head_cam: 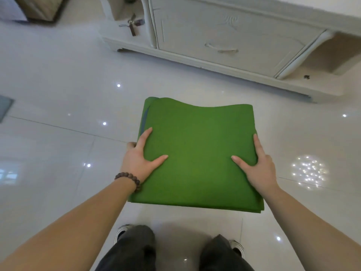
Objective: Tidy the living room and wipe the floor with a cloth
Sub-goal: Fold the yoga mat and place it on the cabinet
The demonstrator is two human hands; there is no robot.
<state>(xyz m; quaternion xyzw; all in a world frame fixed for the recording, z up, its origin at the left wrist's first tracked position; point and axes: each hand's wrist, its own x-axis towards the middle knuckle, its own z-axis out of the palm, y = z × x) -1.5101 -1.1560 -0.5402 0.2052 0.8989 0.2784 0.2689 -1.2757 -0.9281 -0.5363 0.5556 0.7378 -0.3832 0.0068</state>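
Green folded cloth (197, 153) sits flat between both hands, held up in the air above the white tiled floor (58, 114), straight out in front of the person's body and over the feet. The left hand (139, 159) takes the left edge and the right hand (257, 169) takes the right edge. Each grip is closed on the cloth: a thumb lies across the top face, an index finger runs along the side edge, and the other fingers go underneath, out of sight. The folds stack in several layers, showing at the near right corner, and the far edge sags in a slight wave.

The cloth is nearly square, a little longer running away from the body than across. Both hands sit toward the near half, at about the same reach, so neither is nearer. A white cabinet (230, 36) stands on the floor beyond the far edge, well apart from it.

As I judge it, the cloth is being carried somewhere, either to be put away or laid down for wiping; the floor directly below lies bare for lowering it.
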